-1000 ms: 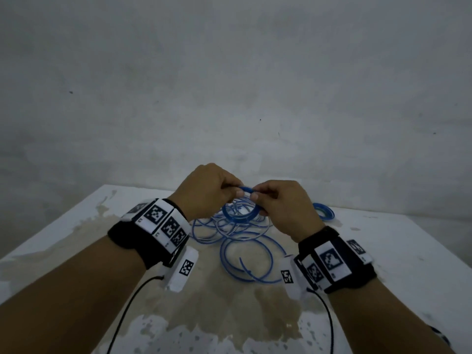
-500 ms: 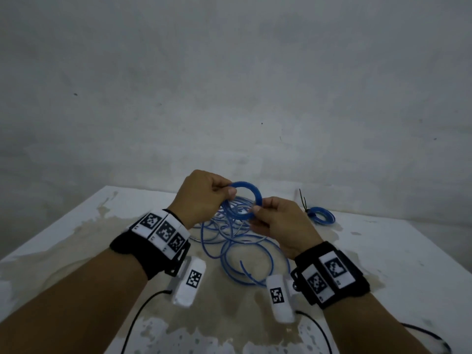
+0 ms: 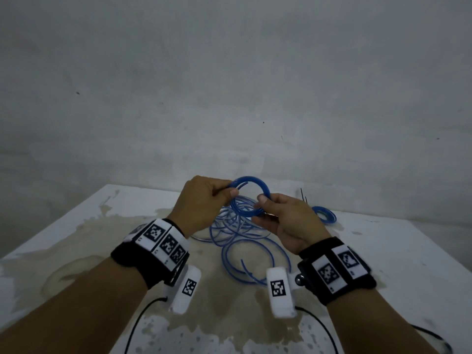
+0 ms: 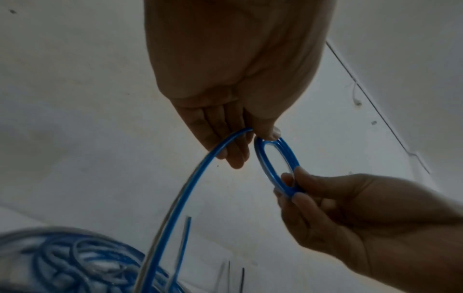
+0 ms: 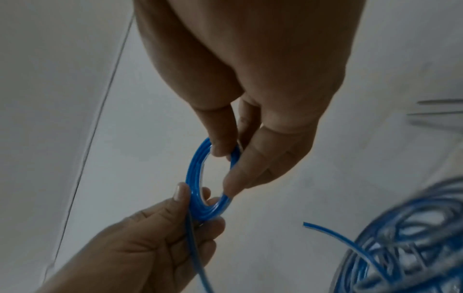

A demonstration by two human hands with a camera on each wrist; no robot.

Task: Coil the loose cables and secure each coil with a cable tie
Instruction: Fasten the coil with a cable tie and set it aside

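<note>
Hands both pinch the small blue cable coil (image 3: 251,196) above the surface (image 3: 383,251): left hand (image 3: 204,200), right hand (image 3: 283,221). Left wrist view: the loose cable tail (image 4: 180,196) feeds in, so tension should stay even. Right wrist view: turns (image 5: 200,178) lie flat, best kept stacked.
</note>
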